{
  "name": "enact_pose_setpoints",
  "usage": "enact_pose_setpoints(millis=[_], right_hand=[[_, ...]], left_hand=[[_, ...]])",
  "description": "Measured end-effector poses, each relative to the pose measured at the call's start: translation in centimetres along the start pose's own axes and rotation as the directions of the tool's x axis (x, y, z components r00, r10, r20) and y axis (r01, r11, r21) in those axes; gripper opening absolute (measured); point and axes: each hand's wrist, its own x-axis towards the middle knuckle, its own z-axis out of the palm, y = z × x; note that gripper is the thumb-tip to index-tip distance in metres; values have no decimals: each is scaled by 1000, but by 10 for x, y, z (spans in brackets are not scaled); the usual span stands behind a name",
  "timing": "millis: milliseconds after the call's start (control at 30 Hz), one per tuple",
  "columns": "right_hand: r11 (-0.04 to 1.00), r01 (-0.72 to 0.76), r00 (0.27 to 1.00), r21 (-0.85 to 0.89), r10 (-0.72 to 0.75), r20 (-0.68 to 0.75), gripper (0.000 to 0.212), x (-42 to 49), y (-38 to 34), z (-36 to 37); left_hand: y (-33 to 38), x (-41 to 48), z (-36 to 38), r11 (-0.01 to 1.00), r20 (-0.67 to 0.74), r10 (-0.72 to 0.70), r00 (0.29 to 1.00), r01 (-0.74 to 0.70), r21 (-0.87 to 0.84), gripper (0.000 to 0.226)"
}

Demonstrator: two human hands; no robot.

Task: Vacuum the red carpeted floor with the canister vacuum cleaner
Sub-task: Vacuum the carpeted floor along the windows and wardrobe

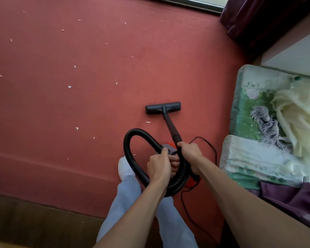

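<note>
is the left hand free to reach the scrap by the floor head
Probably not yet: the left hand grips the hose, and the scrap lies on the carpet past the hose loop.

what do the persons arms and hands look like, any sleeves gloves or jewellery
The left forearm and right forearm are bare to the frame's edge; no sleeve shows. The left hand and right hand wear no gloves, and no watch, ring or bracelet is visible.
</note>
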Motion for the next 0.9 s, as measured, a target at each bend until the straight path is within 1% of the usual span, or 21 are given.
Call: enact_pose_setpoints(millis=[100,233,300,367,433,500,633,800,900], right_hand=[[997,20,1000,-69,-19,8,28,-9,9,10],[972,82,997,-222,-79,21,37,-7,13,30],[947,124,992,-297,-125,13,38,-3,9,42],[922,177,982,-344,-187,3,40,5,3,56],[896,227,970,-383,-242,9,40,10,-5,70],[879,272,958,-392,-287,20,40,14,-13,82],[874,301,943,-382,-333,-19,38,11,-12,95],[905,261,955,-336,-292,-44,35,-20,17,95],[930,217,967,-297,-247,-67,24,-39,41,90]], left_hand=[[-8,-11,-6,996,-50,47,998,-43,80,49],[-25,-14,-19,976,-105,161,981,-142,166,43],[-29,-11,-28,955,-95,228,969,-204,215,38],[-32,-5,-36,948,-89,263,961,-240,210,36],[-32,3,-45,961,-88,257,962,-244,131,35],[-31,10,-54,966,-73,255,964,-250,73,33],[-31,13,-72,963,-43,263,964,-260,66,30],[-42,-13,-92,971,-22,235,972,-234,48,33],[-54,-33,-101,964,-21,237,971,-233,126,30]])
